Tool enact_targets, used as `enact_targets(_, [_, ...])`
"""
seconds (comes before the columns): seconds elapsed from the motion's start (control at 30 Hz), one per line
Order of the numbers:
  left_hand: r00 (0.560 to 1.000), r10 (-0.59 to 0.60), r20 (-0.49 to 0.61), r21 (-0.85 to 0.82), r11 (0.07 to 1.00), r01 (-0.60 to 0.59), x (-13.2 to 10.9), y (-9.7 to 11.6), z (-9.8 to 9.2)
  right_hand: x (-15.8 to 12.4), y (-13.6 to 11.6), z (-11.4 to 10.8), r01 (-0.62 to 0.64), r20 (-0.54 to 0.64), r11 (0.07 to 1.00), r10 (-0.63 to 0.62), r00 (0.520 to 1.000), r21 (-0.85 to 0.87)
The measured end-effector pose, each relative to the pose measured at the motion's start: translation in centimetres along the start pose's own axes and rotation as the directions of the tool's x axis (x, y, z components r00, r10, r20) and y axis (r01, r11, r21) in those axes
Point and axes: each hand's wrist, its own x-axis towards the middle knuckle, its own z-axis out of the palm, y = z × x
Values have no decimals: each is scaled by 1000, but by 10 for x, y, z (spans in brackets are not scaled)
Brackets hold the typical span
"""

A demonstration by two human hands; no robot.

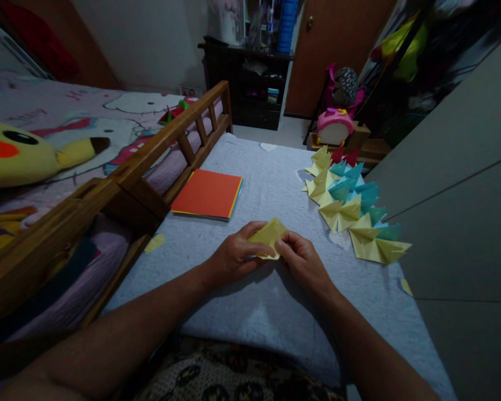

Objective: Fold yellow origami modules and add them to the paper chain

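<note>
A small folded piece of yellow paper (271, 234) is held just above the blue cloth, between both hands. My left hand (237, 250) grips its left side, with fingers behind and the thumb across the front. At its lower right edge, my right hand (298, 250) pinches the paper between thumb and fingers. The fingers partly cover the paper's lower folds. To the right stand folded yellow paper pieces (340, 211) in a row, with folded blue paper pieces (350, 181) behind them and red ones (344, 157) at the far end.
A stack of square coloured paper (209, 193), orange on top, lies left on the blue cloth (267, 184). A wooden rail (167, 136) borders the left side, with a yellow plush toy (25, 153) beyond. A pale cabinet panel (463, 223) rises close on the right.
</note>
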Motion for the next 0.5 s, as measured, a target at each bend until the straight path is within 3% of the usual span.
enact_targets(0.07, [997,-67,-48,-42,997,65,1,1,0,-2,-1,-1,39,-25,998,-38,999,49])
enact_targets(0.13, [988,-122,-89,-110,988,112,4,2,-1,-5,-2,-3,158,-64,987,-156,986,32])
enact_targets(0.23, [973,-192,-131,-232,960,158,6,1,-2,-7,-3,-6,396,-60,907,-407,911,-140])
enact_targets(0.3, [962,-236,-134,-296,936,188,6,-1,-2,-7,-3,-6,485,-27,840,-506,862,-242])
enact_targets(0.5, [935,-339,-101,-392,878,276,7,1,0,-2,2,-5,500,-22,810,-531,847,-307])
